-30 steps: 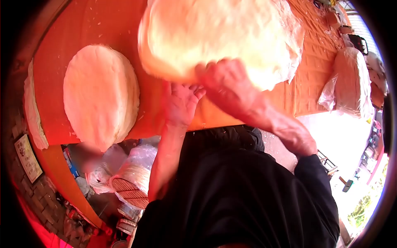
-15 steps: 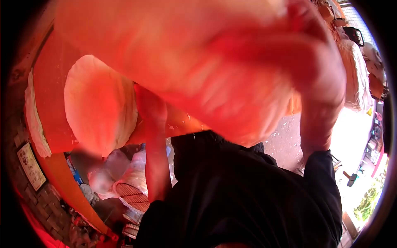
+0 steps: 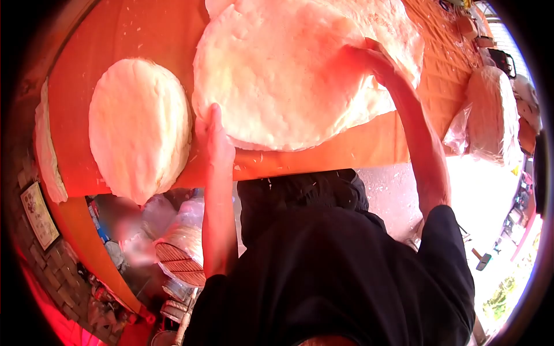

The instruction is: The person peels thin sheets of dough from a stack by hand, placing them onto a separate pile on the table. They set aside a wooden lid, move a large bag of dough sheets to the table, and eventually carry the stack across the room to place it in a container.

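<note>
Pale white, the slab [image 3: 271,75] lies on the orange table [image 3: 363,145]. At its near left edge the left hand [image 3: 217,141] presses a raised thumb; the right hand [image 3: 362,61] rests on its right part, blurred. Whether either grips, I cannot tell. Left sits a smaller slab [image 3: 135,127]; far right, clear plastic [image 3: 457,134] wraps a roll [image 3: 490,112].

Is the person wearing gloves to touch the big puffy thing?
No, the left hand and the right hand are both bare against the big puffy thing.
</note>
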The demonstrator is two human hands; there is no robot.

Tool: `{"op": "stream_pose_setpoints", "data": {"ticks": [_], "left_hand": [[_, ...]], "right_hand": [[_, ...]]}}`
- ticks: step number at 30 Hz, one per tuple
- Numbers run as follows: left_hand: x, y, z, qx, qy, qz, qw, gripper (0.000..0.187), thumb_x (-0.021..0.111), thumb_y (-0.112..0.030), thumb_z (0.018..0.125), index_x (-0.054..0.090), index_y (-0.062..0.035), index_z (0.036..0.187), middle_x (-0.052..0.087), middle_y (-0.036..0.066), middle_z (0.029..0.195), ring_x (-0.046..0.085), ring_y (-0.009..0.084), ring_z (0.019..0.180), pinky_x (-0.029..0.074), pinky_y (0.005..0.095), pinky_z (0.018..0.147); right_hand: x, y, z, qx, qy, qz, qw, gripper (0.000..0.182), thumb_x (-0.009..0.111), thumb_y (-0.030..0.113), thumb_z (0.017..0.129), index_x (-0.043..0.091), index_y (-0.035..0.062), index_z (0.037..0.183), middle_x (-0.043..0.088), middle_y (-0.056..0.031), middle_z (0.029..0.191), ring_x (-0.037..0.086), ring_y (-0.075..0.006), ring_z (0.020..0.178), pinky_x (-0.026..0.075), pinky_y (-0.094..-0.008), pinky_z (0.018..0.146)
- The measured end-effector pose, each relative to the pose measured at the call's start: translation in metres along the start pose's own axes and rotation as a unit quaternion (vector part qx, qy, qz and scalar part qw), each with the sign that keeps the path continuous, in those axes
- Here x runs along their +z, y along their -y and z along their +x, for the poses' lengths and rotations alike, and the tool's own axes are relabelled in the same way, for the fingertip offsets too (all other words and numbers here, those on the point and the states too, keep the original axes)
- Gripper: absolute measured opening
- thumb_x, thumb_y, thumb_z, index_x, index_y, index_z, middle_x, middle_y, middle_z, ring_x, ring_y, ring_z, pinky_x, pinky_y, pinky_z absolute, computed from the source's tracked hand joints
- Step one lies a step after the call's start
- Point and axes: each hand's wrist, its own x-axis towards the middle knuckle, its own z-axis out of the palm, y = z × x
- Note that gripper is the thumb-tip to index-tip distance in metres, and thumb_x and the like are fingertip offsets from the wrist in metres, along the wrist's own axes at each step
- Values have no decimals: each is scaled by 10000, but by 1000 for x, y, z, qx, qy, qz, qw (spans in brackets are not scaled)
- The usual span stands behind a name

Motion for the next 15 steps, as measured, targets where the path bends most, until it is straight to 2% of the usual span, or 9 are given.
{"op": "stream_pose_setpoints", "data": {"ticks": [1, 3, 7, 8, 10, 11, 12, 13, 15], "left_hand": [[4, 3, 2, 11, -23, 23, 999, 377, 600, -173, 940, 514, 16, 1254, 584, 72, 1168, 533, 127, 1079, 449, 270, 881], [14, 8, 4, 32, -76, 71, 994, 380, 599, -166, 939, 504, 34, 1248, 578, 84, 1175, 531, 126, 1073, 446, 271, 889], [23, -6, 1, 19, -2, 83, 996, 459, 599, -169, 935, 438, 49, 1305, 549, 113, 1231, 537, 156, 1084, 447, 317, 920], [25, -6, 1, 49, -8, 46, 998, 430, 612, -175, 925, 483, 35, 1277, 559, 109, 1225, 552, 172, 1072, 467, 329, 906], [22, -18, -5, -20, -2, -48, 999, 439, 611, -167, 925, 485, 25, 1300, 566, 101, 1244, 553, 207, 1111, 458, 336, 947], [21, -23, -8, -54, 2, -97, 994, 444, 610, -163, 926, 486, 19, 1311, 569, 97, 1254, 553, 225, 1130, 454, 340, 968], [16, -19, -6, -112, 5, -164, 980, 474, 674, -173, 879, 502, -9, 1288, 564, 85, 1240, 566, 199, 1098, 496, 336, 905], [10, -12, -5, -139, 23, -153, 978, 481, 670, -167, 881, 493, -10, 1300, 562, 84, 1246, 562, 201, 1111, 494, 340, 914], [2, 0, -5, -197, 59, -129, 970, 497, 662, -157, 886, 475, -13, 1323, 557, 82, 1258, 554, 207, 1137, 490, 349, 933]], "right_hand": [[1, 4, -5, 13, 13, -16, 1000, 582, 729, 363, 788, 557, 89, 1271, 640, 11, 1025, 561, -122, 882, 436, -266, 737], [-3, -15, 14, -74, 51, 43, 995, 623, 728, 388, 772, 529, 117, 1297, 628, 24, 1017, 540, -109, 860, 421, -261, 702], [3, -17, 27, -52, -13, 47, 997, 587, 722, 368, 761, 556, 57, 1229, 636, -29, 962, 560, -123, 825, 447, -276, 686], [5, -14, 26, -53, -29, 39, 997, 585, 728, 365, 752, 563, 43, 1211, 639, -37, 946, 568, -128, 828, 455, -283, 685], [-1, -9, 18, -131, -18, 72, 989, 657, 763, 365, 708, 530, 39, 1228, 642, -52, 923, 570, -127, 847, 463, -305, 679], [-7, 3, 9, -155, 26, 78, 985, 575, 755, 333, 728, 563, 41, 1185, 654, -61, 928, 595, -132, 863, 486, -294, 658], [-7, -1, 20, -155, 44, 108, 981, 521, 751, 316, 736, 586, 33, 1141, 654, -57, 911, 597, -138, 838, 481, -278, 644], [-7, -12, 32, -152, 62, 138, 977, 469, 748, 300, 743, 610, 25, 1098, 653, -54, 895, 599, -143, 813, 477, -262, 631], [0, -34, 48, -118, -27, 108, 987, 402, 744, 268, 750, 638, 16, 1045, 661, -52, 884, 606, -147, 814, 485, -262, 662]]}}
